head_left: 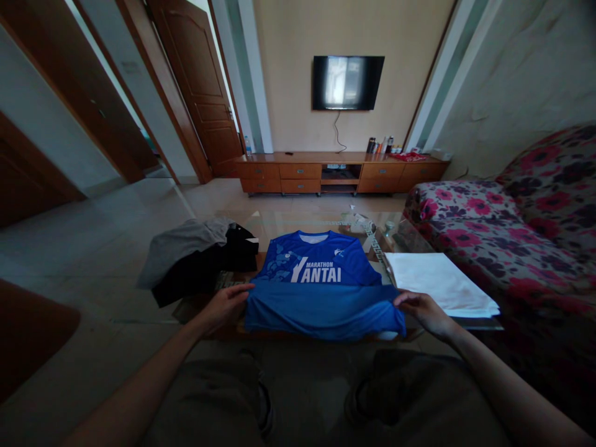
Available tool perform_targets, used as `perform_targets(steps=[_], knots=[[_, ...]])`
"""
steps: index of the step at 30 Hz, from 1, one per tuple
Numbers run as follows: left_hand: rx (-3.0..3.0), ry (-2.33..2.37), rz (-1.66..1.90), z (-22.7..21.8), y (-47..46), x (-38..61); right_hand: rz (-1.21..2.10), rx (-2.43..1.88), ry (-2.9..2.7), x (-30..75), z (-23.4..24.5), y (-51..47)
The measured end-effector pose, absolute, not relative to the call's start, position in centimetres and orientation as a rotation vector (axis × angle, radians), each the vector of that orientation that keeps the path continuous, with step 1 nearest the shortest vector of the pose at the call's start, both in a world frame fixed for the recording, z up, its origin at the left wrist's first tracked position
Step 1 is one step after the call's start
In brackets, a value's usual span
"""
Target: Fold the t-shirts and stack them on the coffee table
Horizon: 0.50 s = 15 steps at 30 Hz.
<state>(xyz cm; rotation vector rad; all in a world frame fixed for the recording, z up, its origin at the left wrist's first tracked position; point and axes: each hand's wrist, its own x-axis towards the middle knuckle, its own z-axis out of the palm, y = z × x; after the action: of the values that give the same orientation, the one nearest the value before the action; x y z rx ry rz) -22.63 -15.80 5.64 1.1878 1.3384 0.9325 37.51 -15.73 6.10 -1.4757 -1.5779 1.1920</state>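
A blue shirt [321,279] with white "MARATHON YANTAI" lettering lies flat on a glass coffee table [288,220], its lower part folded up toward the chest. My left hand [228,304] pinches the left end of the fold. At the right end of the same fold, my right hand [421,310] grips the cloth. Both hands are closed on the cloth, near the table's front edge.
A pile of grey and black clothes [195,257] lies left of the shirt. A folded white cloth [442,282] lies to its right. A floral sofa [521,217] stands at the right, a wooden TV cabinet [339,171] and wall TV [348,82] beyond.
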Motion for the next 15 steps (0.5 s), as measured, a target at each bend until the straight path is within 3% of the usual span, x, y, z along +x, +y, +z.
perform_targets(steps=[8,15], knots=[[1.601,1.416,1.041,3.8,-13.6,-21.6,0.949,-1.440,-1.768,37.5,4.0,-14.0],[2.267,1.297,0.533,4.8,-15.5,-21.9,0.822,-1.468,-2.086,38.4,3.7,-15.2]])
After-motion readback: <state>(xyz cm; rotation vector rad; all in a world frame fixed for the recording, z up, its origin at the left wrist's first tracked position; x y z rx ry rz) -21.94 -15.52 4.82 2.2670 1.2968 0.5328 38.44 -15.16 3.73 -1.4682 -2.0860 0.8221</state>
